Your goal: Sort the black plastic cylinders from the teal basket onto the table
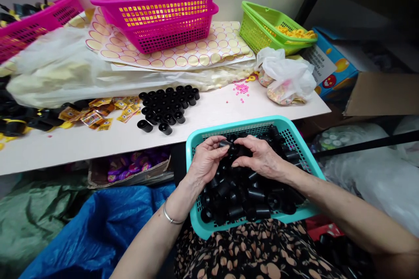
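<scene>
A turquoise basket (299,133) full of small black plastic cylinders (257,194) rests on the lap. Over its far part, my left hand (209,157) pinches one black cylinder (225,143) between thumb and fingers. My right hand (258,157) is just beside it, with thumb and forefinger curved and apart. Dark pieces show in the gap between them; its forefinger tip is close to the held cylinder. On the white table (209,115), several black cylinders (166,104) stand upright in a tight group, two of them slightly apart at the front.
Magenta baskets (157,17) and green baskets (262,30) with yellow rings stand at the back. Small printed packets (98,113) lie left, pink beads (241,89) and tied plastic bags (288,78) right. Below are a carton of purple items (131,168) and a blue sheet (98,222).
</scene>
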Motion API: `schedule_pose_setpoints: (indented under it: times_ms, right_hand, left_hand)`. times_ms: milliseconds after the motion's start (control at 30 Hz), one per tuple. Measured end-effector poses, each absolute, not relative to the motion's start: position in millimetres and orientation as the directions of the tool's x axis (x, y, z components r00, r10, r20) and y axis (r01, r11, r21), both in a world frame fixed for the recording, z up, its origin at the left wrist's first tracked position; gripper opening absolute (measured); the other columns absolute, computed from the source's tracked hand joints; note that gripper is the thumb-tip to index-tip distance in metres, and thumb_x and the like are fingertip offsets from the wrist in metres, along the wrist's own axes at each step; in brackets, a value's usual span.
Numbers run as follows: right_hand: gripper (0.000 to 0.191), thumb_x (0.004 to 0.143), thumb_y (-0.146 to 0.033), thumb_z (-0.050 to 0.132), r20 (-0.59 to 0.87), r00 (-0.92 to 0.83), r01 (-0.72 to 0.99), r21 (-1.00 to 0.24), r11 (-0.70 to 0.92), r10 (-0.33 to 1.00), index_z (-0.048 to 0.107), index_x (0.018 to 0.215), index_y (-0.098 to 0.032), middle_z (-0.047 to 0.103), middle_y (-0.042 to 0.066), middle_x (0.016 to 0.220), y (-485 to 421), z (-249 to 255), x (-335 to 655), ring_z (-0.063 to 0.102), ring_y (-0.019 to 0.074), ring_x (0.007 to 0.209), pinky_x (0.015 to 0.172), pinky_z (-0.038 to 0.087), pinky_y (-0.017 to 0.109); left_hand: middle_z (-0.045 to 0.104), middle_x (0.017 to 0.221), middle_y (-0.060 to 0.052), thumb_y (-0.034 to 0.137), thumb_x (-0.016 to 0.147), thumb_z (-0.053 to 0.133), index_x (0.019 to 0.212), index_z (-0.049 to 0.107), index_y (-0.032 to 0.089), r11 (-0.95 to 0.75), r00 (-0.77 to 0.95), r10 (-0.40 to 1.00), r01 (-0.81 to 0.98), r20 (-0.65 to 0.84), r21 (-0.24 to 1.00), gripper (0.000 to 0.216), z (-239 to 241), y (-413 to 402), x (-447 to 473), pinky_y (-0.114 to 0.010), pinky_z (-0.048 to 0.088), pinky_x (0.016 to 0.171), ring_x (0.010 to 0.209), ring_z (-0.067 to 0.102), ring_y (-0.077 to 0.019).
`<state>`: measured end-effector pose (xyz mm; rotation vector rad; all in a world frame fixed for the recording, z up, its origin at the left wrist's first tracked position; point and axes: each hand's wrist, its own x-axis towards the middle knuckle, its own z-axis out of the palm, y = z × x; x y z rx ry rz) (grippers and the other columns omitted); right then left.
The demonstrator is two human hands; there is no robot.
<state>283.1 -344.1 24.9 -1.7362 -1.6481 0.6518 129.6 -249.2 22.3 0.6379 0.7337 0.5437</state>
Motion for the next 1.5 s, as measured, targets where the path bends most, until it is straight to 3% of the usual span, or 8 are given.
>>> schedule_pose_setpoints:
  times_ms: [267, 500, 633, 700, 833, 933, 1267, 1500]
  right_hand:
    - [0.033, 0.07, -0.037, 0.074, 0.066, 0.016, 0.761, -0.647, 0.03, 0.998, 0.062, 0.093, -0.018, 0.049, 0.0, 0.072, -344.7, 26.4, 280.4, 0.047, 0.0159, 0.072, 0.064, 0.039, 0.027]
    - [0.055, 0.071, -0.025, 0.07, -0.029, 0.17, 0.592, -0.796, -0.125, 0.985, 0.042, 0.118, -0.017, 0.059, 0.004, 0.094, -343.6, 23.2, 269.3, 0.056, 0.016, 0.08, 0.069, 0.044, 0.027]
    - [0.056, 0.072, -0.036, 0.07, -0.028, 0.044, 0.608, -0.793, -0.049, 0.999, 0.042, 0.117, -0.02, 0.062, 0.002, 0.094, -342.2, 31.6, 270.4, 0.057, 0.0137, 0.073, 0.063, 0.045, 0.025]
    - [0.047, 0.075, -0.042, 0.067, -0.003, 0.091, 0.747, -0.661, -0.07, 0.996, 0.048, 0.111, -0.019, 0.063, 0.005, 0.098, -341.4, 39.1, 281.3, 0.059, 0.0168, 0.08, 0.067, 0.046, 0.027]
    - [0.027, 0.085, -0.038, 0.055, 0.013, 0.5, 0.865, -0.065, -0.498, 0.866, 0.055, 0.093, -0.013, 0.063, 0.015, 0.095, -341.6, 43.4, 320.7, 0.06, 0.0288, 0.09, 0.066, 0.044, 0.034]
    - [0.028, 0.087, -0.038, 0.049, -0.099, 0.599, 0.801, 0.08, -0.594, 0.794, 0.055, 0.091, -0.011, 0.063, 0.018, 0.087, -342.1, 28.0, 347.7, 0.061, 0.0306, 0.082, 0.059, 0.04, 0.033]
    - [0.025, 0.085, -0.036, 0.05, -0.148, 0.314, 0.89, -0.299, -0.345, 0.938, 0.059, 0.101, -0.018, 0.062, 0.011, 0.091, -345.6, -1.5, 359.5, 0.055, 0.0269, 0.094, 0.077, 0.042, 0.037]
    - [0.036, 0.078, -0.026, 0.057, -0.208, 0.132, 0.656, -0.715, -0.242, 0.969, 0.057, 0.112, -0.016, 0.062, 0.006, 0.098, -342.9, 7.7, 359.8, 0.056, 0.0187, 0.08, 0.072, 0.044, 0.033]
  left_hand:
    - [0.07, 0.076, -0.002, 0.012, 0.05, 0.082, 0.084, 0.069, 0.014, 0.487, 0.616, 0.733, -0.18, -0.288, 0.855, 0.036, 15.7, -254.5, 129.3, -0.022, 0.051, 0.069, 0.07, 0.063, -0.0112]
    - [0.068, 0.11, -0.006, 0.032, 0.075, 0.067, 0.107, 0.068, 0.018, 0.071, 0.665, 0.737, 0.102, -0.122, 0.992, 0.035, 22.1, -272.5, 132.4, -0.032, 0.046, 0.094, 0.103, 0.061, -0.0208]
    - [0.07, 0.096, -0.005, 0.031, 0.076, 0.065, 0.1, 0.07, 0.017, 0.015, 0.652, 0.754, 0.093, -0.072, 0.996, 0.028, 23.3, -272.5, 129.2, -0.029, 0.051, 0.081, 0.088, 0.064, -0.0181]
    - [0.07, 0.092, -0.005, 0.03, 0.071, 0.07, 0.099, 0.069, 0.017, 0.005, 0.517, 0.855, 0.076, -0.044, 0.997, 0.031, 24.5, -264.4, 120.9, -0.028, 0.051, 0.076, 0.082, 0.064, -0.0165]
    - [0.068, 0.093, -0.004, 0.029, 0.063, 0.076, 0.104, 0.064, 0.016, -0.194, 0.045, 0.981, 0.17, 0.189, 0.966, 0.045, 24.5, -228.1, 83.1, -0.025, 0.05, 0.073, 0.08, 0.063, -0.0139]
    - [0.064, 0.091, -0.004, 0.031, 0.064, 0.073, 0.109, 0.059, 0.015, -0.216, -0.181, 0.937, 0.368, 0.297, 0.904, 0.05, 15.7, -189.1, 42.2, -0.024, 0.049, 0.07, 0.077, 0.061, -0.0131]
    - [0.055, 0.075, 0.0, 0.029, 0.055, 0.074, 0.096, 0.059, 0.012, -0.022, -0.374, 0.883, 0.571, 0.284, 0.821, 0.047, -22.9, -95.5, -9.6, -0.03, 0.046, 0.076, 0.071, 0.055, -0.0157]
    - [0.054, 0.081, 0.0, 0.016, 0.049, 0.072, 0.099, 0.058, 0.011, -0.018, -0.294, 0.927, 0.59, 0.235, 0.807, 0.052, -13.0, -85.4, -5.9, -0.031, 0.045, 0.073, 0.073, 0.05, -0.0152]
